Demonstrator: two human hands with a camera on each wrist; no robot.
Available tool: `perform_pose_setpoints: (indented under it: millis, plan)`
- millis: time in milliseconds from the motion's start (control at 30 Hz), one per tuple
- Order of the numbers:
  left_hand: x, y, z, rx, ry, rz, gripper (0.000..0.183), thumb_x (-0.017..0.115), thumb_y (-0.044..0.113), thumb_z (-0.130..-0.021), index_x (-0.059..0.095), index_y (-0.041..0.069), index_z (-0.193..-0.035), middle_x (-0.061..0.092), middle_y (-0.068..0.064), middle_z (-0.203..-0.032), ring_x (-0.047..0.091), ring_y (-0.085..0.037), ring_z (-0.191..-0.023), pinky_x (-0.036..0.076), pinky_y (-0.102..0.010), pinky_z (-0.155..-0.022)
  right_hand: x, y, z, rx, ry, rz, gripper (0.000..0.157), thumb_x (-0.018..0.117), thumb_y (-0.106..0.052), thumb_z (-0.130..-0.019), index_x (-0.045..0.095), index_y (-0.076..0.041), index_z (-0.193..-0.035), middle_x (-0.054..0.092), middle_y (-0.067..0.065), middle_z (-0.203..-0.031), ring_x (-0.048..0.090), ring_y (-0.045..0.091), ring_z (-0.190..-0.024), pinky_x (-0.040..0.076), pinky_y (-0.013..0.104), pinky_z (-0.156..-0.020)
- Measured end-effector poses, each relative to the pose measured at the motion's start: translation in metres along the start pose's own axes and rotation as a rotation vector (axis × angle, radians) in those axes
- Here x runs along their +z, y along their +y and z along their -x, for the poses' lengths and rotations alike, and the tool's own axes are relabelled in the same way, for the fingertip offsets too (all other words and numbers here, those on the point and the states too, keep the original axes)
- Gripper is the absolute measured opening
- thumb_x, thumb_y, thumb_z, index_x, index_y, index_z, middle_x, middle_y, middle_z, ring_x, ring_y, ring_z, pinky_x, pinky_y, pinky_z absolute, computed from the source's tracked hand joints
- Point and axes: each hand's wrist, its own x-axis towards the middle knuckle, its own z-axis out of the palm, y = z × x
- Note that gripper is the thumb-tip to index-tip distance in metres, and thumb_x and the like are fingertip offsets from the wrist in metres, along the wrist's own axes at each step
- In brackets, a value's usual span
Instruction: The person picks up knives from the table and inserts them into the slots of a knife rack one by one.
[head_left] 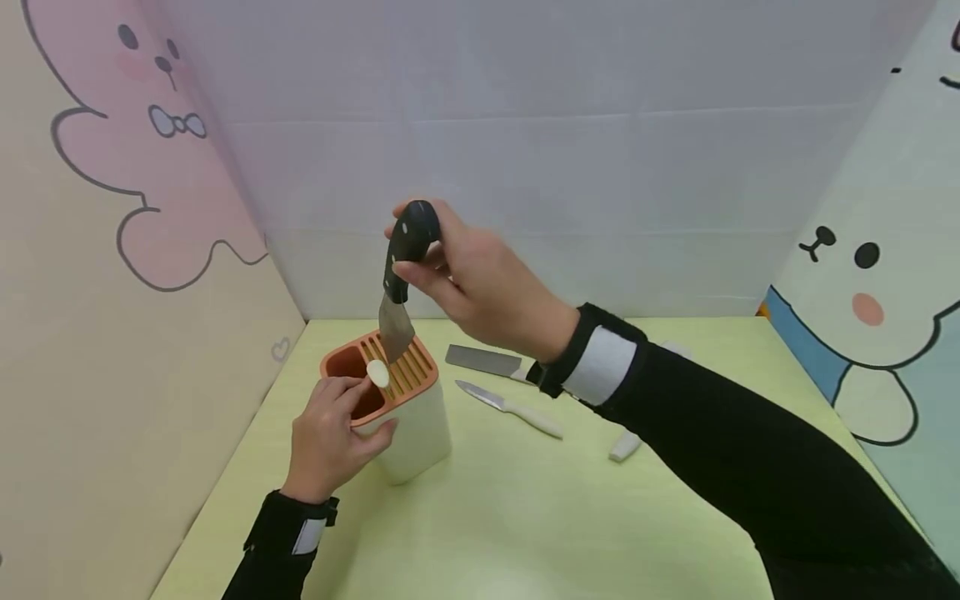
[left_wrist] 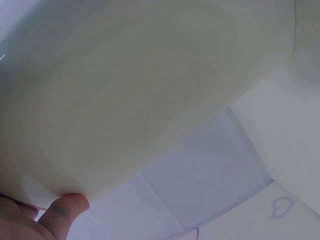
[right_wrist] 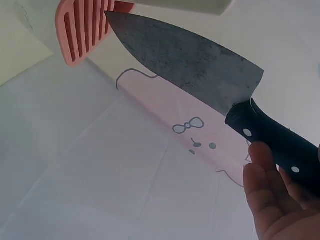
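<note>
Far left, beyond the left hand, a pink bear drawing (head_left: 168, 158) spreads over the wall. Then comes the left hand (head_left: 330, 437) itself, and it's gripping the knife block (head_left: 420, 429): thumb pressed on the pale front wall, other fingers up at the orange rim. Right by those fingertips, a white handle end (head_left: 378, 374) pokes up out of the block's top. The block stands upright on the table (head_left: 540, 525), just right of the left hand and below the right one.

And over the slots, here's the black-handled knife (head_left: 396, 292), blade down, tip right at the slotted top; whether it has entered a slot, I can't tell. Up above, the right hand (head_left: 483, 279) has that handle pinched between thumb and fingers.

On the table below the right hand, a cleaver (head_left: 486, 361) lies flat, its handle partly behind the cuff. Nearer the person, a small white-handled knife (head_left: 510, 407) lies with its tip toward the block. Further right, under the right forearm, another white handle (head_left: 626, 446) peeks out, the rest hidden by the black sleeve (head_left: 720, 433). Well right of both hands, a white bear drawing (head_left: 855, 325) fills the wall.
</note>
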Motion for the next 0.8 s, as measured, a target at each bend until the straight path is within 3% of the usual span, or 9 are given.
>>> perform_pose_setpoints:
  millis: [300, 500, 800]
  plan:
    - [0.001, 0.002, 0.0, -0.005, -0.004, 0.003, 0.058, 0.072, 0.04, -0.069, 0.066, 0.002, -0.112, 0.06, -0.011, -0.1, 0.051, -0.026, -0.095, 0.057, -0.045, -0.064, 0.011, 0.004, 0.002, 0.029, -0.063, 0.03, 0.045, 0.058, -0.015, -0.094, 0.038, 0.002, -0.13, 0.058, 0.013, -0.124, 0.061, 0.008, -0.085, 0.05, 0.019, -0.071]
    - [0.003, 0.0, 0.0, 0.003, -0.001, 0.003, 0.058, 0.073, 0.04, -0.069, 0.066, 0.002, -0.112, 0.06, -0.011, -0.1, 0.051, -0.026, -0.095, 0.057, -0.045, -0.063, 0.022, 0.011, 0.003, 0.041, -0.102, 0.055, 0.046, 0.057, -0.017, -0.094, 0.037, 0.001, -0.131, 0.06, 0.01, -0.118, 0.061, 0.007, -0.083, 0.049, 0.017, -0.069]
    - [0.005, 0.001, 0.001, -0.006, 0.0, 0.002, 0.059, 0.074, 0.04, -0.067, 0.065, 0.002, -0.112, 0.06, -0.01, -0.1, 0.052, -0.025, -0.096, 0.057, -0.045, -0.061, 0.038, 0.022, 0.007, 0.068, -0.148, -0.013, 0.041, 0.061, -0.02, -0.092, 0.043, -0.005, -0.126, 0.06, 0.003, -0.102, 0.061, 0.004, -0.084, 0.05, 0.017, -0.072]
